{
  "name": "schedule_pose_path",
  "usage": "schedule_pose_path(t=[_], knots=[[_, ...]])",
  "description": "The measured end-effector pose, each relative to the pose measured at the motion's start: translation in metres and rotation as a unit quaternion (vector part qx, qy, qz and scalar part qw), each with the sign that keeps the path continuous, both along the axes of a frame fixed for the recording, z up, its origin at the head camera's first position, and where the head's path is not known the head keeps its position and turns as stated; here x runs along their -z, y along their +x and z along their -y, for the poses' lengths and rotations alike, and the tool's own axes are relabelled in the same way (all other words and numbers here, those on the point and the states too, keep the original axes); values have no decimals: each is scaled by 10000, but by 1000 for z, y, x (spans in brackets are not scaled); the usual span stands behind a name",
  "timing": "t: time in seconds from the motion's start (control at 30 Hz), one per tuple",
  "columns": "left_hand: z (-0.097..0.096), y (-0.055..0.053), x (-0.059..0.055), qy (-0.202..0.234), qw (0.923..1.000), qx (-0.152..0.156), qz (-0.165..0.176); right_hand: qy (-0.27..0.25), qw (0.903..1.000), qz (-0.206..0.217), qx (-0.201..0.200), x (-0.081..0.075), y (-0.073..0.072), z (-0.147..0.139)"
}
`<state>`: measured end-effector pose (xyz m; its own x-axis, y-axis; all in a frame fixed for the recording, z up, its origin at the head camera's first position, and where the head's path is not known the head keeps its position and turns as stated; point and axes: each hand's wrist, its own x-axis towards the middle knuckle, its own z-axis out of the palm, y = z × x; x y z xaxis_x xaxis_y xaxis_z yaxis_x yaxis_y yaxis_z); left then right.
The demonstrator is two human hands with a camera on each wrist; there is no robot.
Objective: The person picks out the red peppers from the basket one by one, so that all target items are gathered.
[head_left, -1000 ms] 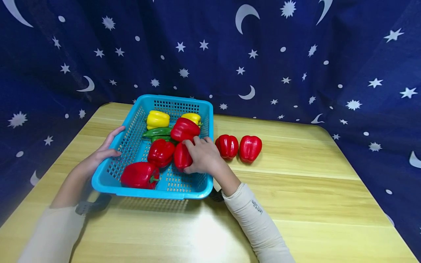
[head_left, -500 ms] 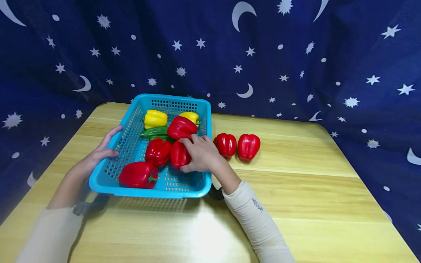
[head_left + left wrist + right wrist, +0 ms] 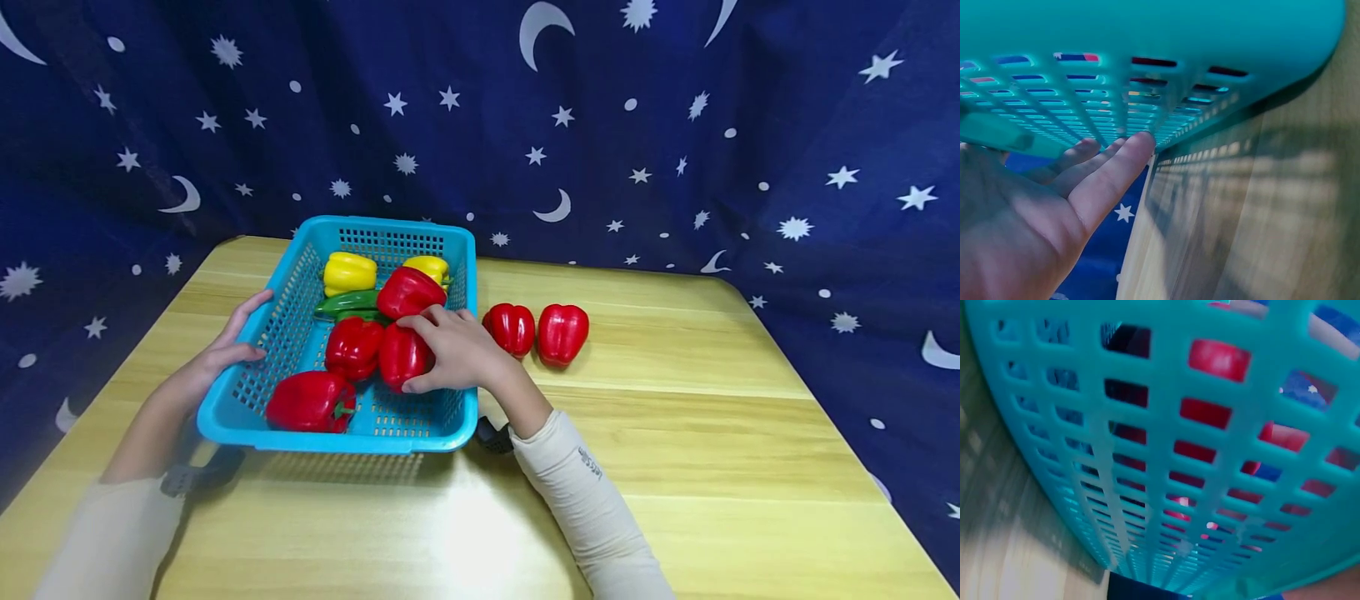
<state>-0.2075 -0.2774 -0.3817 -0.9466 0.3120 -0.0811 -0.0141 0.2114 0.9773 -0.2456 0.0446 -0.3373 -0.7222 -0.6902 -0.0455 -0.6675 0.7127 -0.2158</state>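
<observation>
A blue plastic basket [image 3: 315, 440] holds several red bell peppers, yellow bell peppers [image 3: 350, 273] and green chili peppers [image 3: 348, 302]. My left hand [image 3: 213, 357] holds the basket's left rim, thumb over it. In the left wrist view, the left hand's fingers [image 3: 1113, 178] lie long against the outside of the perforated wall. Reaching over the right side, my right hand [image 3: 459, 350] grips a red bell pepper [image 3: 400, 358] between thumb and fingers. That pepper sits beside another red bell pepper [image 3: 352, 348]. In the right wrist view, the basket wall [image 3: 1160, 440] hides most of the hand.
Two red bell peppers, one [image 3: 511, 329] beside the basket and another [image 3: 562, 333] farther right, stand on the wooden table [image 3: 675, 433]. A dark blue curtain [image 3: 465, 150] with stars and moons hangs behind. One red bell pepper [image 3: 311, 402] lies in the basket's near left corner.
The whole head view has shifted slightly. My right hand keeps its grip on the red bell pepper, which has shifted a little left. The left hand stays on the rim.
</observation>
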Motion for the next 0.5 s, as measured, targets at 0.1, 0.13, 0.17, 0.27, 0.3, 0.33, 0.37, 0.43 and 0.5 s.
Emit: schedule_pose_path(t=[0.1, 0.13, 0.17, 0.27, 0.3, 0.33, 0.37, 0.43, 0.5], knots=[[0, 0, 1, 45, 10000, -45, 11, -205, 9996, 181, -115, -1, -2, -2], [0, -1, 1, 79, 10000, -50, 18, -271, 9993, 233, -138, -1, -2, -3], [0, -1, 1, 53, 10000, -62, 26, -338, 9989, 270, -161, 0, -2, -4], [0, 0, 1, 20, 10000, -52, 49, -580, 9974, 355, -246, 0, -3, -7], [1, 0, 1, 1, 10000, -40, 55, -688, 9965, 376, -276, 1, -4, -8], [1, 1, 1, -54, 10000, -31, 45, -795, 9956, 391, -312, 1, -4, -10], [1, 2, 1, -99, 9999, -22, 34, -908, 9944, 397, -354, 1, -4, -11], [2, 3, 0, -170, 9999, -8, 12, -1166, 9913, 430, -424, 2, -5, -14], [2, 4, 0, -218, 9998, -1, -34, -1446, 9870, 513, -475, 3, -5, -16]])
